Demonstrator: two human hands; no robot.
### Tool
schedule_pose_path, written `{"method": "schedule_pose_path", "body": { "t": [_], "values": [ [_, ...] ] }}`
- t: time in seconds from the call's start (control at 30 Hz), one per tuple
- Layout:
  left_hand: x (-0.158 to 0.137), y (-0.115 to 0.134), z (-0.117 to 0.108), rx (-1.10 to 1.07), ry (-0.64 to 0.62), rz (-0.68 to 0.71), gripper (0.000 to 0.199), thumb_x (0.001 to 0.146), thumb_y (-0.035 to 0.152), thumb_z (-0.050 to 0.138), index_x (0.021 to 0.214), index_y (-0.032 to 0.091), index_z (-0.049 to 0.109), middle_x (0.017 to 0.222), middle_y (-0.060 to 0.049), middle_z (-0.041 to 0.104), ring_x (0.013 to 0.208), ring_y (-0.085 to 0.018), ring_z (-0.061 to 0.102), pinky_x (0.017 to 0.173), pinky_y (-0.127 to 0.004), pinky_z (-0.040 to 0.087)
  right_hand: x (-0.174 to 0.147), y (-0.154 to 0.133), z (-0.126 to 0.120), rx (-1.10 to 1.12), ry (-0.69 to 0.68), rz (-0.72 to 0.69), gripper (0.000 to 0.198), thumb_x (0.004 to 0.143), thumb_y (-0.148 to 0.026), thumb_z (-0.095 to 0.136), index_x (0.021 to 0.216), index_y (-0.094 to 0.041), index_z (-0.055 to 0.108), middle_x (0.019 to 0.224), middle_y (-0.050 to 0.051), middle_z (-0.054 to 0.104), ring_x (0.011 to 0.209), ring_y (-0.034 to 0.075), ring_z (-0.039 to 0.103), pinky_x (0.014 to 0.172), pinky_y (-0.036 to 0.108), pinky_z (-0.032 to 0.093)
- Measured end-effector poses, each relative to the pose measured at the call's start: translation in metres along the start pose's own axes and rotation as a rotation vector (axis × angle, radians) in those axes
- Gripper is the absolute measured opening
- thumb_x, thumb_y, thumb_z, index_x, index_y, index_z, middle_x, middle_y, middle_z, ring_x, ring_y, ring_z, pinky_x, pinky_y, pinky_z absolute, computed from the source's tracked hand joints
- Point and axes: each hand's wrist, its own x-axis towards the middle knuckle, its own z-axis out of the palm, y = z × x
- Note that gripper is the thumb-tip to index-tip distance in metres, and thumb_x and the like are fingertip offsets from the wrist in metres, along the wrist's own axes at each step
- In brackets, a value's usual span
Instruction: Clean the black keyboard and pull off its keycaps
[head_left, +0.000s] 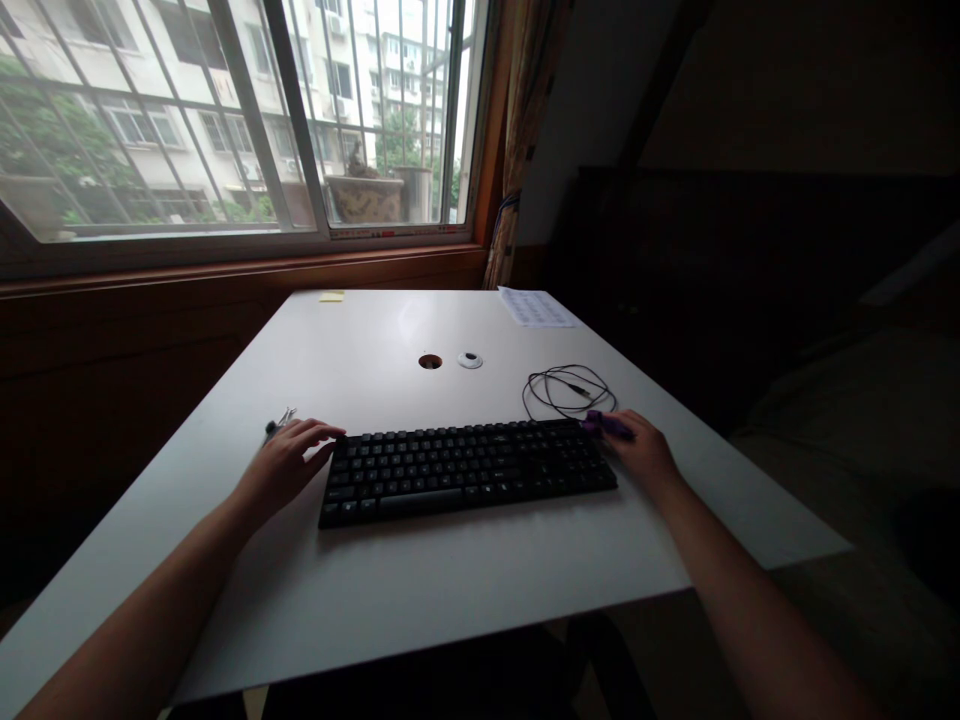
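Observation:
A black keyboard [472, 470] lies slightly turned on the white desk. At its far left corner is my left hand [281, 465], with thumb and fingertips gripping the edge. My right hand [641, 445] is closed around a small purple object [611, 425], whose tip rests at the keyboard's far right corner. The palm and fingers cover much of this object, so its kind does not show. Behind the keyboard's right end, a black cable [555, 375] lies in loose coils with its plug among them. Small shiny items [281, 420], partly hidden, lie just beyond my left hand.
The white desk [420, 580] has a round cable hole [430, 362], with its white cover [470, 360] beside it. A printed sheet [536, 308] and a yellow sticky note [331, 297] lie along the far edge. A barred window [322, 130] stands beyond.

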Motion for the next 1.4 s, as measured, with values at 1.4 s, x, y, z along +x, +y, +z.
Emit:
{"method": "schedule_pose_path", "body": {
  "t": [1.4],
  "values": [
    [-0.0006, -0.0013, 0.0005, -0.069, -0.016, -0.063, 0.024, 0.097, 0.035, 0.051, 0.11, 0.023, 0.067, 0.101, -0.008, 0.069, 0.081, -0.021, 0.067, 0.075, -0.035, 0.055, -0.0004, -0.0006, -0.0001, -0.002, -0.011, 0.015, 0.021, 0.082, -0.034, 0.063, 0.098, -0.022, 0.07, 0.092, 0.006, 0.067, 0.088, 0.025, 0.064, 0.079, 0.036, 0.05]
  ]
}}
